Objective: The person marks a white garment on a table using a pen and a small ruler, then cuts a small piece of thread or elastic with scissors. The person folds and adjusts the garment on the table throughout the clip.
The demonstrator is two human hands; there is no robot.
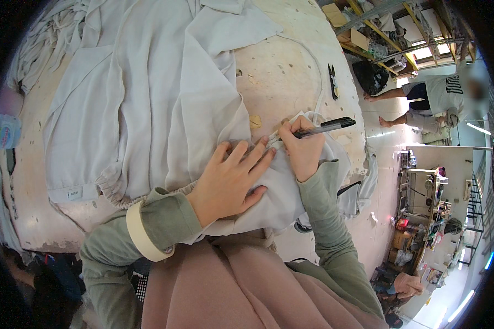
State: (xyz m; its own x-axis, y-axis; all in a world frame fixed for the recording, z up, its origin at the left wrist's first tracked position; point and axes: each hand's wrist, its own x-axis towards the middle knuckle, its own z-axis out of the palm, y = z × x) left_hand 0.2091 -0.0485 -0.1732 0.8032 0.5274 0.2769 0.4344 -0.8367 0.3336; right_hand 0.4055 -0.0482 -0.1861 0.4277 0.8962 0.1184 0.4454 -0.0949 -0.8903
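Note:
A light grey garment (153, 98) with an elastic gathered edge is spread over the table. My left hand (230, 178) lies on its near part, fingers spread, pressing the cloth and holding nothing. Just to the right, my right hand (303, 148) grips a pen (326, 127) with a black cap on its upper end. The pen's tip is hidden under my fingers, close to the garment's edge, so I cannot see whether it touches the cloth. A cream roll of tape (142, 233) sits around my left sleeve like a bracelet.
Thread snips (333, 82) lie on the worn table (280, 66) toward its right edge. A plastic water container (6, 131) stands at the left edge. More crumpled cloth (44, 49) is piled far left. Off to the right are a person (442, 98) and a cluttered workbench (422, 214).

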